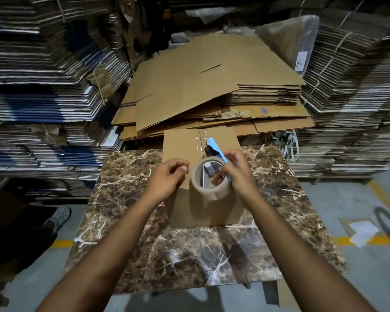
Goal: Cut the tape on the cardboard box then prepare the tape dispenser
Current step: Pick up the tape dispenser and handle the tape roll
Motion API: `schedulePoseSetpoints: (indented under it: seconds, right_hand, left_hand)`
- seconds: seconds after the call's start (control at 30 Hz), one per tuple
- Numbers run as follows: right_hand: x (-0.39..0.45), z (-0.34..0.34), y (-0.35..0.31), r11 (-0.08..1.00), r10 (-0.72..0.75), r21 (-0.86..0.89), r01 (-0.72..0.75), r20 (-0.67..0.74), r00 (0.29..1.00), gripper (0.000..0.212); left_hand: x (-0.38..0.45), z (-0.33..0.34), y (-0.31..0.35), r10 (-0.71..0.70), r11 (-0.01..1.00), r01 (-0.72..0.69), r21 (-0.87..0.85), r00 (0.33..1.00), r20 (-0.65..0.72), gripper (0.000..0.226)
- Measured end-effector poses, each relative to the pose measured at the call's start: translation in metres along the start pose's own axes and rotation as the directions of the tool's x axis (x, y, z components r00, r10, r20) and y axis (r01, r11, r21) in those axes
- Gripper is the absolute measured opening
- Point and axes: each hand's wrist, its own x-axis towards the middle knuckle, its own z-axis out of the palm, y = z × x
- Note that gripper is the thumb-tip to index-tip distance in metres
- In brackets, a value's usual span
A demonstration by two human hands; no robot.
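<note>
Cardboard box (180, 143): plain tan-brown, clear glossy tape strip (202, 140) down middle. Tape dispenser (216, 149): light blue frame, grey core. Tape roll (208, 181): beige-translucent. Table top (131, 174): dark brown marble pattern, white veins. Floor (358, 199): grey, yellow line.

A single wide-angle view comes from the person's head, facing forward and tilted down. It sits close above the brown marble-patterned desk (212, 255), whose top fills the lower middle, with both bare forearms reaching in from the bottom edge toward the centre. The lens bends the edges strongly, so the tall stacks of flattened corrugated cardboard (43, 86) at left and right curve inward. Farther ahead lies a low pile of flat tan cardboard sheets (212, 86), and grey floor (358, 221) shows beside the desk
</note>
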Motion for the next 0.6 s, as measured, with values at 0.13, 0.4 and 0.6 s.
schedulePoseSetpoints:
  seconds: [0.13, 0.4, 0.6]
  right_hand:
    - [0.03, -0.002, -0.018, 0.993, 0.113, -0.056, -0.106, 0.134, 0.984, 0.029]
    - [0.06, -0.027, -0.042, 0.774, 0.13, -0.624, 0.11, 0.327, 0.936, 0.03]
    - [0.072, -0.013, -0.062, 0.391, 0.114, -0.861, 0.327, 0.397, 0.911, 0.006]
  left_hand:
    - [0.005, -0.001, -0.008, -0.007, 1.0, 0.007, -0.009, 0.999, -0.043, 0.015]
    - [-0.001, 0.004, -0.018, 0.108, 0.982, -0.09, 0.163, 0.989, -0.1, 0.019]
    - [0.0, 0.002, -0.018, 0.092, 0.989, -0.081, 0.126, 0.992, -0.089, 0.02]
